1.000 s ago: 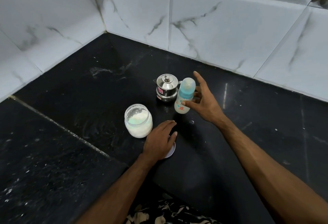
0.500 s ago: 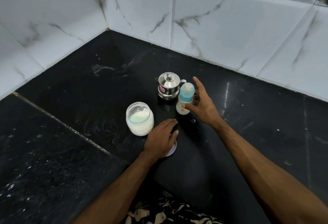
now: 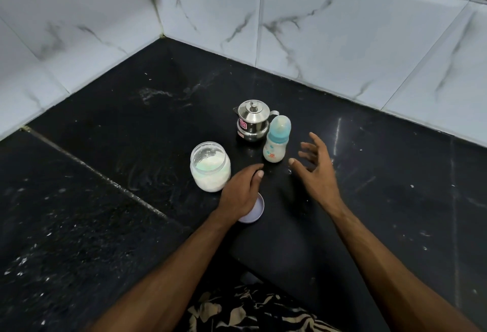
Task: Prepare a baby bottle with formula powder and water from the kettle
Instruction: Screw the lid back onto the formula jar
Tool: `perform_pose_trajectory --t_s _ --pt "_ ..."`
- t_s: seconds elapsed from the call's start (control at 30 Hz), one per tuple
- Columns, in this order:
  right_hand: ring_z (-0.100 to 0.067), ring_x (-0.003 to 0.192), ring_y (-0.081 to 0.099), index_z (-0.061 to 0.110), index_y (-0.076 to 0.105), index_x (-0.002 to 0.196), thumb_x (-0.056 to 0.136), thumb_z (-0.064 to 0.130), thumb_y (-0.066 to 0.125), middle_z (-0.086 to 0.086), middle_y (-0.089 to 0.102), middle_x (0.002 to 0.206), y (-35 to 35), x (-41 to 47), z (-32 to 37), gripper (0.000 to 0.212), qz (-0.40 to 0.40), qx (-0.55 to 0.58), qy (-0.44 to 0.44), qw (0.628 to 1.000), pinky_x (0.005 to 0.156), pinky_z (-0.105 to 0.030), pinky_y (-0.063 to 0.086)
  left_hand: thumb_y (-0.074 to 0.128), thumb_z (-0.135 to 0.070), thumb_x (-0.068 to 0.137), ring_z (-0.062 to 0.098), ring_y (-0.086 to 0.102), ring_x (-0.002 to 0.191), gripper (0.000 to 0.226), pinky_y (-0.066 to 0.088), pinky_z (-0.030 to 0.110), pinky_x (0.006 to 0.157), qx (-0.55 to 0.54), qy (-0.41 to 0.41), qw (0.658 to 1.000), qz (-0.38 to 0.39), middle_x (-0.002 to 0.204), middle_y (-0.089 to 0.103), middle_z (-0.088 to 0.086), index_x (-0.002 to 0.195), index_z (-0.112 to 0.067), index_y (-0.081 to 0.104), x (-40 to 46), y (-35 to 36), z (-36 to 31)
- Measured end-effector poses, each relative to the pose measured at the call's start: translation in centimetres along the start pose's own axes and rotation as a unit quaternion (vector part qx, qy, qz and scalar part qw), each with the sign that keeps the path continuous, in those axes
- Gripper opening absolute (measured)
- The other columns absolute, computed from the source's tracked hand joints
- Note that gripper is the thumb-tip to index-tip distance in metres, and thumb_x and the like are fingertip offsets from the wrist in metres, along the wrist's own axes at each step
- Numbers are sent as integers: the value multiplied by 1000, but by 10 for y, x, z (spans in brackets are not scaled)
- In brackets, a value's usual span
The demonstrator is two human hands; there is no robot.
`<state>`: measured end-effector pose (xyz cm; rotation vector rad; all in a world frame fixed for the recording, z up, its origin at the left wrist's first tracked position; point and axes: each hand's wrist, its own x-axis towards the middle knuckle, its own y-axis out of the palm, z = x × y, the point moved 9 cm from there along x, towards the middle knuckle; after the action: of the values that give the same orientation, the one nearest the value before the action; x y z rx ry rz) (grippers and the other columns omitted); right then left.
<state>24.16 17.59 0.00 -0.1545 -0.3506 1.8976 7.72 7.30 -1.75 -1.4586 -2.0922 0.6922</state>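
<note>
A baby bottle (image 3: pixel 276 140) with a teal collar and clear cap stands upright on the black counter. Just behind it to the left sits a small steel kettle (image 3: pixel 252 120) with its lid on. An open jar of white formula powder (image 3: pixel 210 166) stands left of the bottle. My right hand (image 3: pixel 315 171) hovers just right of the bottle, fingers spread, holding nothing and not touching it. Beside the jar, my left hand (image 3: pixel 241 192) rests palm down on the white jar lid (image 3: pixel 254 213), which lies flat on the counter.
The black stone counter (image 3: pixel 369 200) meets white marble-tiled walls (image 3: pixel 342 28) in a corner at the back left. A seam (image 3: pixel 105 177) runs diagonally across the counter at the left. Patterned fabric (image 3: pixel 258 313) shows at the bottom edge.
My right hand set the bottle down beside the kettle, let go and drew back to the right with fingers spread. The left hand stayed on the lid.
</note>
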Motion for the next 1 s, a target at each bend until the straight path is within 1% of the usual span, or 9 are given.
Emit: perform_pose_trajectory --t_s 0.13,0.27,0.4,0.53,0.63,0.73,0.87,0.93,1.0 --pt "-2 108 61 27 48 136 87 14 73 8 60 121 -1 -31 0 56 3 20 7 1000 82 -9 49 52 -39 96 14 48 126 46 36 28 105 65 30 997 14 137 54 1 135 -15 51 -20 -7 -14" --pt "-2 103 65 21 59 127 88 12 72 8 66 114 8 -57 -4 42 25 24 17 999 87 -18 53 62 -60 79 12 33 136 79 26 26 109 157 41 986 40 149 38 -2 144 -21 39 -56 -5 -8" --pt "0 102 65 25 62 120 88 15 72 11 68 111 23 -74 -10 35 53 18 38 998 90 -21 54 70 -57 74 17 27 140 95 27 33 111 178 14 982 65 153 30 2 149 -19 26 -64 -4 7" --pt "-3 102 66 24 63 120 88 19 73 10 69 111 35 -81 -9 33 62 21 42 997 92 -26 54 76 -46 74 18 35 134 88 32 33 108 127 1 991 42 146 39 2 146 -17 33 -65 -8 6" --pt "-1 108 65 29 61 123 88 29 73 11 68 116 43 -89 -4 37 87 31 32 995 95 -28 54 80 -48 69 4 47 120 82 40 23 97 -84 -113 990 -3 134 50 -11 138 -24 44 -69 -17 15" --pt "-5 124 56 29 48 139 87 39 73 14 58 135 62 -100 4 58 173 42 14 984 100 -32 50 82 -46 67 1 60 108 77 49 22 90 -326 -225 918 -11 123 62 -8 133 -23 50 -74 -13 20" --pt "-6 136 44 27 32 149 79 36 80 12 45 148 81 -104 21 85 233 19 -29 972 107 -34 44 73 -32 72 23 65 108 65 54 34 89 -549 -279 788 10 120 65 15 128 -6 53 -79 -3 11" --pt "-2 134 44 27 31 149 76 35 83 11 43 148 83 -100 29 90 220 4 -45 975 106 -26 45 70 -28 75 25 66 102 61 56 27 73 -588 -278 759 27 119 65 17 128 -3 52 -80 -4 4" --pt "0 132 45 31 30 149 74 34 85 12 43 147 83 -95 34 94 211 -5 -49 976 103 -21 45 69 -27 76 23 66 102 62 55 26 71 -603 -279 747 35 120 65 16 130 -3 51 -82 -5 4"
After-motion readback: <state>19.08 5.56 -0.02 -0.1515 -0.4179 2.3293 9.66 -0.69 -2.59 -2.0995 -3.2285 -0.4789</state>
